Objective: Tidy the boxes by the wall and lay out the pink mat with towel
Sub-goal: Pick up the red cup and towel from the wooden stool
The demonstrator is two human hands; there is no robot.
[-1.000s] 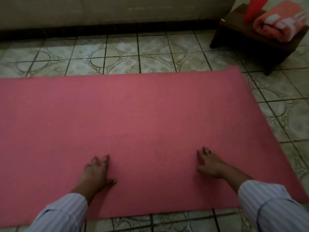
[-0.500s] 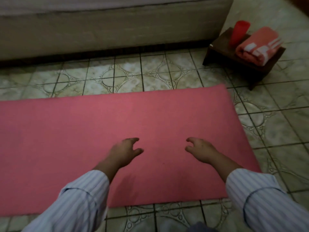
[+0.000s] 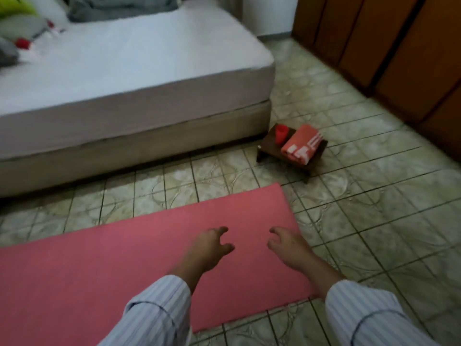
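The pink mat point(image 3: 124, 265) lies flat and unrolled on the tiled floor, running off the left edge. My left hand point(image 3: 207, 248) and my right hand point(image 3: 289, 245) hover above the mat's right end, fingers loosely curled and apart, holding nothing. A folded coral towel with white stripes point(image 3: 300, 147) rests on a small dark wooden stool point(image 3: 269, 143) beyond the mat's far right corner, beside a red cup point(image 3: 280, 134). No boxes are in view.
A low bed with a white mattress point(image 3: 124, 78) fills the upper left, with pillows and clothes at its far end. Wooden wardrobe doors point(image 3: 399, 46) line the right wall. Patterned tiles point(image 3: 374, 208) stretch between mat, stool and wardrobe.
Both hands have lifted off the mat and drawn closer together. The view has risen and pulled back, so the mat looks smaller and the bed top and wardrobe come into view.
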